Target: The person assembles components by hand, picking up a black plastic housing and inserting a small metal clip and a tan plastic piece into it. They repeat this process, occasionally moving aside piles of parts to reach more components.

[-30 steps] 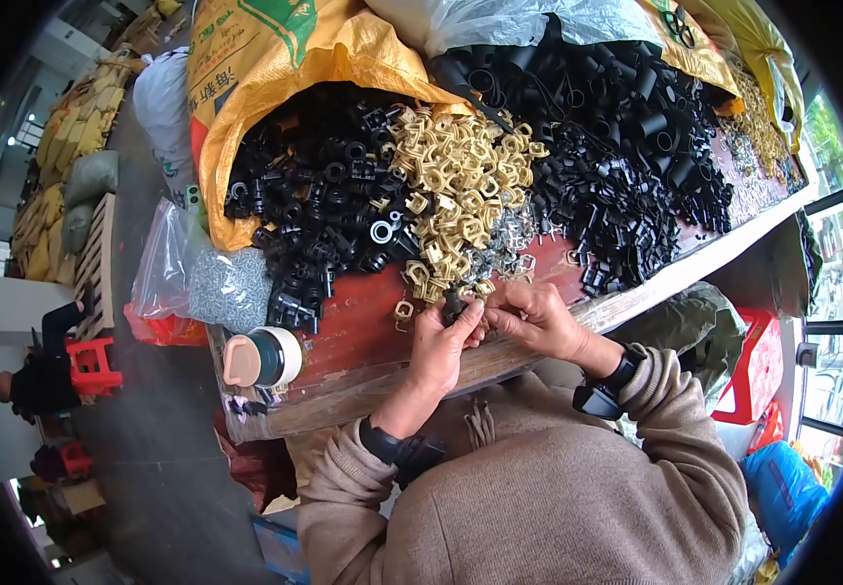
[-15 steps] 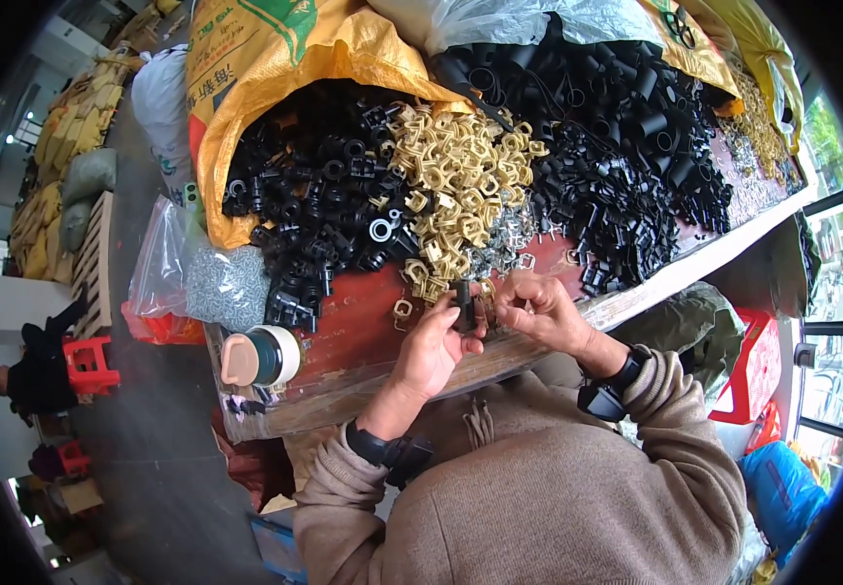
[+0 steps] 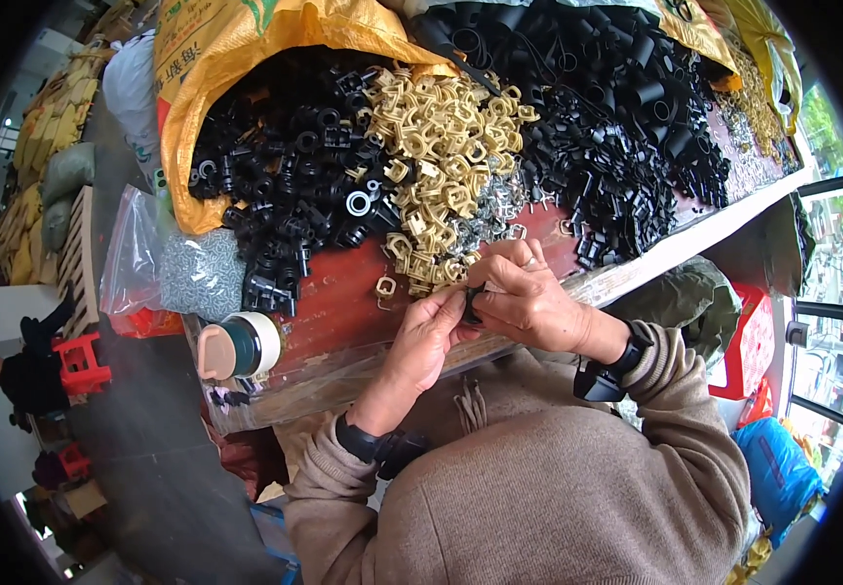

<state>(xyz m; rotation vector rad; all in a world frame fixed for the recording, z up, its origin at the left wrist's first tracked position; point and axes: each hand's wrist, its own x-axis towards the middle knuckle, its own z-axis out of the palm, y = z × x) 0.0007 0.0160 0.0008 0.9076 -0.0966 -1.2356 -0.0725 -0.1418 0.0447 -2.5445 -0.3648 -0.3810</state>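
Left hand (image 3: 425, 337): comes up from the near edge of the counter (image 3: 335, 294); its grip is closed, thumb and fingers pinched on a small black part (image 3: 473, 301).
Right hand (image 3: 536, 300): meets the left from the other side, fingers curled in; its grip is also closed on the black part, though the fingertips are partly hidden.
Black part: between the two hands, above the near edge of the counter; mostly covered by fingers, so its full shape cannot be told.
Gold pieces (image 3: 446, 136): a heap of small open frames straight beyond the hands, a few lying loose near the left hand.
Silver bits (image 3: 500, 203): scattered along the right side of the gold heap.
Black fittings (image 3: 290, 175): heaped left of the gold pieces, spilling from the mouth of an orange sack (image 3: 179, 156).
Black clips (image 3: 602, 161): piled right of the gold pieces, with black tubes (image 3: 641, 96) behind.
Clear bag (image 3: 203, 277): full of small grey pieces, at the left end of the counter.
Cup (image 3: 263, 343): white and green with a pink lid, lying just below the clear bag in view.
Wrists: a black band (image 3: 635, 349) on the right, another on the left.
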